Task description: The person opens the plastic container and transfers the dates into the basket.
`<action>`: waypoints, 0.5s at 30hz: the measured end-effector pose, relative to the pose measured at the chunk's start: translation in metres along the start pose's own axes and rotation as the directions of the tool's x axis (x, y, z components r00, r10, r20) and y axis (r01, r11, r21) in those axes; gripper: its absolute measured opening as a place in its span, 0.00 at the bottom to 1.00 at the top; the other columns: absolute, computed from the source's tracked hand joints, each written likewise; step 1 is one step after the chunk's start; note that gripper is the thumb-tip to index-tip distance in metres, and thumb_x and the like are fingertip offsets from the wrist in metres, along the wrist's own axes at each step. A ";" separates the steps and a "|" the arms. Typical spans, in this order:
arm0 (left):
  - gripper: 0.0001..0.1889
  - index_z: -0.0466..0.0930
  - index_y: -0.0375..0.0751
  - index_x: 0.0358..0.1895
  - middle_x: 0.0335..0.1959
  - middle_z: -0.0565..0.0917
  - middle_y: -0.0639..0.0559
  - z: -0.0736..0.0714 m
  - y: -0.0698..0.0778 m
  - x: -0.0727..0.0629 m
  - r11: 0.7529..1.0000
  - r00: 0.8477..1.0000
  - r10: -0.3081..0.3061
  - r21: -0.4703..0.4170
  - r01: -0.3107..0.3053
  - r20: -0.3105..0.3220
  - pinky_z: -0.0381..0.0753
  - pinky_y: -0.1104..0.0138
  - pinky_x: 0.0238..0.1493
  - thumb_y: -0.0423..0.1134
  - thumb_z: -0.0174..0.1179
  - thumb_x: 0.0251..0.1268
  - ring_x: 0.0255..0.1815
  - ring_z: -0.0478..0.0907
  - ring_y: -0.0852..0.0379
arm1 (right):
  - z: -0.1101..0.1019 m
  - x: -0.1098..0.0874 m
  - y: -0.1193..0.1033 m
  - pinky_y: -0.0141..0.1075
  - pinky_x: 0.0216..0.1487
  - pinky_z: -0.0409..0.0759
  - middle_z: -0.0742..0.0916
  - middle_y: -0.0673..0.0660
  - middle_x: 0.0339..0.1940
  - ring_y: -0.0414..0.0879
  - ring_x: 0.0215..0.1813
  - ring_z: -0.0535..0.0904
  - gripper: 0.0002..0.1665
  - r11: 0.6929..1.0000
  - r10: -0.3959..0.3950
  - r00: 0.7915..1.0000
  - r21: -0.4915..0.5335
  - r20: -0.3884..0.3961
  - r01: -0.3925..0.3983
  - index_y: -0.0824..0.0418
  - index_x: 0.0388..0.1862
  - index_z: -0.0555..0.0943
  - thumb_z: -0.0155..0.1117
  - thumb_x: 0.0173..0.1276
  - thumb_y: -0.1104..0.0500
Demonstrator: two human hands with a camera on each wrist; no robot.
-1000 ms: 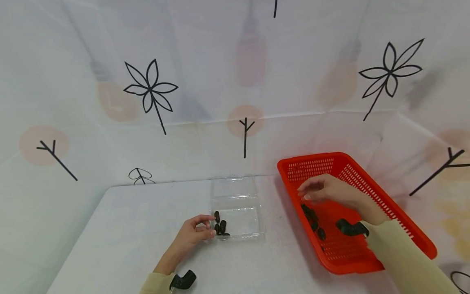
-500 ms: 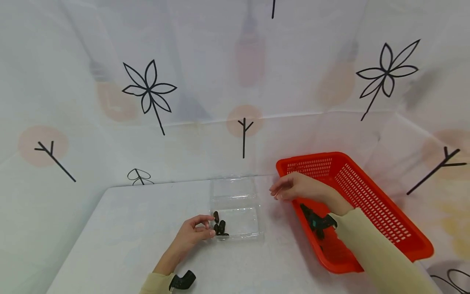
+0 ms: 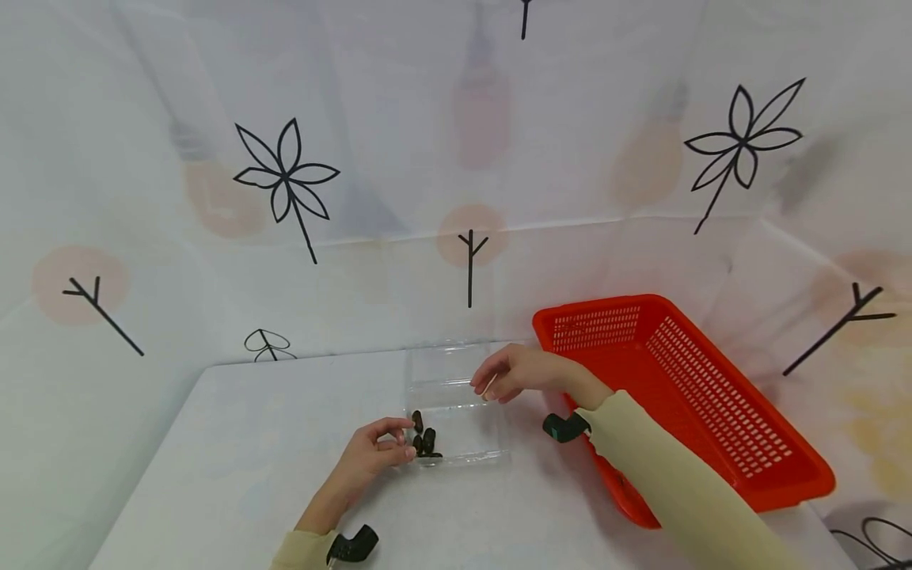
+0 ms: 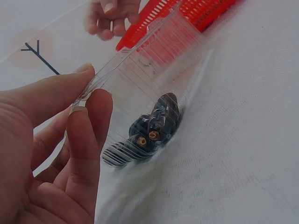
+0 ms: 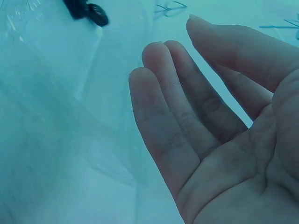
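Note:
A clear plastic clamshell box lies with its lid folded back toward the wall. Several dark, oblong dates are gathered in its left end; in the left wrist view their dates' tan stem ends show through the ribbed plastic wall. My left hand pinches the box's left rim between thumb and fingers. Over the right side of the box, near the lid hinge, hovers my right hand. Its fingers are loosely bent, with nothing between them in the right wrist view.
A red perforated plastic basket stands right of the box, slanting toward the front right. My right forearm crosses it and hides its left part. Behind the white-covered table hangs a patterned cloth.
My right hand has moved left, out from over the basket to the right side of the box. The left hand stays at the rim, and the dates in the box lie as before.

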State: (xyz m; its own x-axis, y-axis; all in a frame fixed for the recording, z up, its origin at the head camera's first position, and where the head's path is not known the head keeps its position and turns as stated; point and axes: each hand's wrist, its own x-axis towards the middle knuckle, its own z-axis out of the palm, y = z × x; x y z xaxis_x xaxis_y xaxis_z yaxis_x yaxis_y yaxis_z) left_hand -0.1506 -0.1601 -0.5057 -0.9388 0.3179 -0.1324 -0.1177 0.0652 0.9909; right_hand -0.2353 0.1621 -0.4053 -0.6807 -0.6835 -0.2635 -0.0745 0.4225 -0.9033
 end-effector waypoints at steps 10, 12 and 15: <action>0.27 0.76 0.28 0.60 0.38 0.73 0.49 0.001 0.000 0.000 1.000 1.000 -0.011 0.014 0.011 -0.010 0.78 0.66 0.36 0.31 0.72 0.58 0.33 0.81 0.59 | 0.023 0.034 0.002 0.41 0.48 0.83 0.86 0.64 0.51 0.61 0.53 0.82 0.17 0.999 0.000 0.998 -0.041 0.057 0.002 0.64 0.54 0.84 0.66 0.67 0.62; 0.27 0.76 0.28 0.60 0.38 0.73 0.49 0.001 0.000 0.001 1.000 1.000 -0.013 0.017 0.013 -0.011 0.78 0.66 0.36 0.32 0.72 0.58 0.33 0.81 0.58 | 0.026 0.040 0.002 0.41 0.48 0.82 0.86 0.64 0.51 0.56 0.51 0.83 0.18 0.999 0.007 0.998 -0.049 0.062 -0.004 0.65 0.55 0.84 0.66 0.67 0.63; 0.27 0.76 0.28 0.60 0.38 0.73 0.49 0.001 0.000 0.000 1.000 1.000 -0.013 0.016 0.013 -0.014 0.78 0.66 0.36 0.32 0.72 0.58 0.33 0.81 0.58 | 0.030 0.049 0.003 0.40 0.48 0.82 0.86 0.63 0.51 0.51 0.48 0.84 0.18 0.998 0.020 0.998 -0.058 0.065 -0.016 0.65 0.55 0.84 0.66 0.68 0.63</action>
State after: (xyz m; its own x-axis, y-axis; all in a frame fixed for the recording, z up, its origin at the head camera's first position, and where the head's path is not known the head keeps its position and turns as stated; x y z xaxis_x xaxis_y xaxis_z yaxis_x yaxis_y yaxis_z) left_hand -0.1506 -0.1586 -0.5057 -0.9416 0.3040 -0.1447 -0.1246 0.0843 0.9886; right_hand -0.2470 0.1117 -0.4316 -0.6329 -0.7125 -0.3030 -0.1058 0.4673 -0.8778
